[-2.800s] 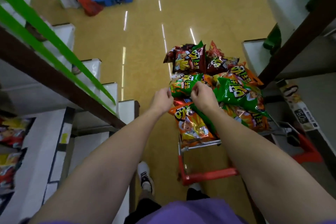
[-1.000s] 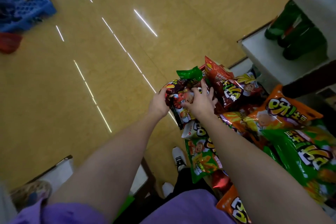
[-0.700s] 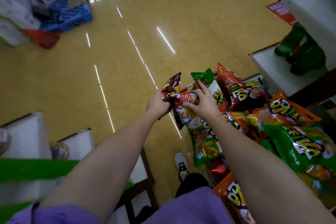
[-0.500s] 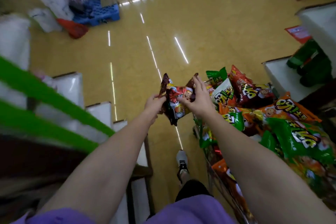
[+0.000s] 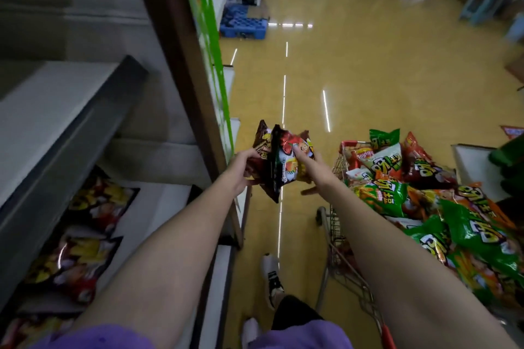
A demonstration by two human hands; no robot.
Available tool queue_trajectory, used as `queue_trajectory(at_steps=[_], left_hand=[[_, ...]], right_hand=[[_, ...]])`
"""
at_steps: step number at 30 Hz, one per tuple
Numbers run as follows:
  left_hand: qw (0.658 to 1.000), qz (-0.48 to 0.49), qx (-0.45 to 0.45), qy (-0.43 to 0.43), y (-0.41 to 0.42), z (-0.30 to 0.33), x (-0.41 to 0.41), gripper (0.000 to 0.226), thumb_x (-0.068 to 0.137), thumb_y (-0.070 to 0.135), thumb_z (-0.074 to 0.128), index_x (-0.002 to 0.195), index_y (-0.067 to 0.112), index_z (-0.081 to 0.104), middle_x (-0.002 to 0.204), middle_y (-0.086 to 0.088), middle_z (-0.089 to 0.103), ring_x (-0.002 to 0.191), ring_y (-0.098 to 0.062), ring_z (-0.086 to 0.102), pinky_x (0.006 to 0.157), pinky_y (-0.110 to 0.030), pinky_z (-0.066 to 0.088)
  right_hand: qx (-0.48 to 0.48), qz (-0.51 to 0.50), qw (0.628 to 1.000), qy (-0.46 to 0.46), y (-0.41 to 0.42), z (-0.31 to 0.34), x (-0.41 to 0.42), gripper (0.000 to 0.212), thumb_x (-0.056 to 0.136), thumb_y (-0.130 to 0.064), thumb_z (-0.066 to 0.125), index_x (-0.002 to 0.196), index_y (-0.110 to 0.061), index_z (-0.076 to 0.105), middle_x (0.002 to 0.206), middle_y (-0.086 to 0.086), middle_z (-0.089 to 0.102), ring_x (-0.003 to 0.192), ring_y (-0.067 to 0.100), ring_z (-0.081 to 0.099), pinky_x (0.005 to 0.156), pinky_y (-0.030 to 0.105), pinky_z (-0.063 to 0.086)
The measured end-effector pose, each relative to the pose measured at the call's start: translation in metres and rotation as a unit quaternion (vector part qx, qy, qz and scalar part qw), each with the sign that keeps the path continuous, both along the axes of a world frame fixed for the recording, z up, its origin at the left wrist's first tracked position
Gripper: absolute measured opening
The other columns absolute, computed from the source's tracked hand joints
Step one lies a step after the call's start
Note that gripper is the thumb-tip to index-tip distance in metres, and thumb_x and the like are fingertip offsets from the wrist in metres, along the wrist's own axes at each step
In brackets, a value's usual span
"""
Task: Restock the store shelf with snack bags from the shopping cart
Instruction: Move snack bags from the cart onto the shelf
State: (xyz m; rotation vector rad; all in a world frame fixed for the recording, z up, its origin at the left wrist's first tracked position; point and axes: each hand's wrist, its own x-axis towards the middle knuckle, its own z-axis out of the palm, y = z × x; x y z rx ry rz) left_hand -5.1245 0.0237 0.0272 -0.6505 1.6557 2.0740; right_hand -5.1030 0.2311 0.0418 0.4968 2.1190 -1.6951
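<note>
Two dark-red glossy foil snack bags (image 5: 279,163), left of the wire shopping cart (image 5: 337,224): left hand (image 5: 243,168) curled round one; right hand (image 5: 310,171) fingers pressing the other. Light, crushable, slippery; best held at the crimped edges.

"Lay's" on a cart bag (image 5: 365,155)

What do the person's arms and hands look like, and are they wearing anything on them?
Both arms are bare from the short purple sleeves down. The left hand and the right hand wear no gloves, and no watch, ring or bracelet shows on either wrist. The purple cloth looks like a T-shirt.
</note>
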Motion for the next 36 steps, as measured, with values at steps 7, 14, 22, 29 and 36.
queue_trajectory(at_steps=[7,14,22,29,36], left_hand=[[0.994,0.010,0.104,-0.020,-0.034,-0.007,0.055,0.044,0.067,0.024,0.067,0.106,0.008,0.057,0.105,-0.016,0.060,0.104,-0.032,0.059,0.096,-0.050,0.054],[0.992,0.076,0.093,-0.027,-0.064,-0.007,0.108,0.040,0.086,0.049,0.066,0.106,0.014,0.066,0.103,-0.010,0.073,0.093,-0.027,0.068,0.080,-0.039,0.055],[0.989,0.124,0.027,-0.082,-0.050,-0.007,0.192,0.074,0.063,0.040,0.084,0.129,0.014,0.061,0.128,-0.015,0.063,0.112,-0.033,0.063,0.081,-0.049,0.060],[0.957,0.269,0.053,-0.099,-0.067,0.005,0.296,0.052,0.084,0.037,0.071,0.124,0.006,0.068,0.121,-0.016,0.070,0.111,-0.033,0.067,0.107,-0.049,0.047],[0.897,0.429,0.034,-0.100,-0.109,0.006,0.385,0.062,0.090,0.059,0.063,0.123,0.007,0.065,0.113,-0.020,0.073,0.103,-0.037,0.071,0.096,-0.055,0.053]], right_hand=[[-0.196,-0.053,0.978,-0.036,-0.031,0.002,0.019,0.076,0.097,-0.073,0.022,0.130,-0.017,0.062,0.113,0.010,0.071,0.105,0.027,0.067,0.086,0.041,0.054],[-0.192,0.017,0.981,-0.022,-0.064,0.001,0.023,0.034,0.101,-0.020,0.054,0.134,-0.014,0.047,0.117,0.022,0.068,0.097,0.036,0.071,0.085,0.049,0.057],[-0.239,0.199,0.930,-0.197,-0.052,-0.030,0.065,0.054,0.093,-0.051,0.062,0.121,-0.005,0.069,0.107,0.019,0.074,0.087,0.032,0.074,0.073,0.041,0.061],[-0.234,0.346,0.872,-0.257,-0.110,-0.027,0.131,0.050,0.089,-0.049,0.064,0.116,-0.007,0.072,0.111,0.018,0.073,0.094,0.034,0.073,0.083,0.043,0.058],[-0.221,0.409,0.844,-0.269,-0.175,-0.022,0.179,0.048,0.092,-0.046,0.061,0.115,-0.005,0.072,0.107,0.019,0.074,0.087,0.033,0.073,0.077,0.039,0.058]])
